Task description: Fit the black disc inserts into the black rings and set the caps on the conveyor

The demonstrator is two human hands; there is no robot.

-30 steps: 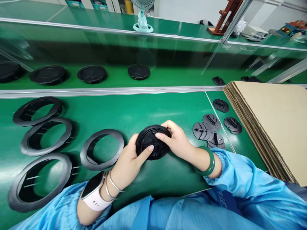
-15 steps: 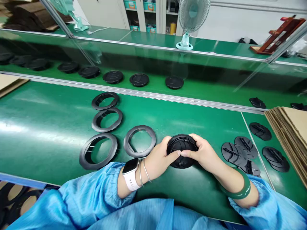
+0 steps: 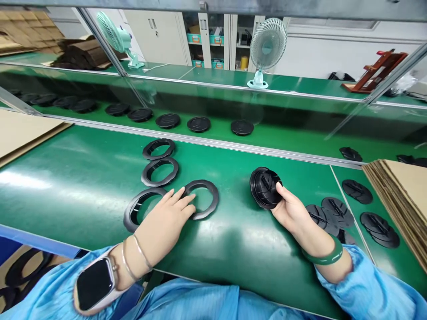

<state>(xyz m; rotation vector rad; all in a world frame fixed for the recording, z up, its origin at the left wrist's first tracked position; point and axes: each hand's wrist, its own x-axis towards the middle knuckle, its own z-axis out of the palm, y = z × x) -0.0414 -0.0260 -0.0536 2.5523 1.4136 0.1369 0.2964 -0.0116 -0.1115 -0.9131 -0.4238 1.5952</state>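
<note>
My right hand (image 3: 291, 211) grips a round black assembled cap (image 3: 265, 187), tilted on edge above the green table (image 3: 83, 186). My left hand (image 3: 165, 220) reaches left with fingers stretched out, fingertips touching the rim of a black ring (image 3: 203, 198). Three more black rings lie beside it: one under my palm's left side (image 3: 142, 209), one behind it (image 3: 160, 171), and one farthest back (image 3: 159, 148).
Several flat black discs (image 3: 335, 215) lie to the right of my right hand. Stacked cardboard sheets (image 3: 400, 195) sit at the far right, another cardboard sheet (image 3: 23, 131) at the left. Finished black caps (image 3: 198, 124) line the conveyor belt behind a metal rail. Two fans (image 3: 267, 49) stand on the shelf.
My left hand let go of the black cap and moved left to the nearest ring. My right hand lifted the cap up and right. The view swung upward and left.
</note>
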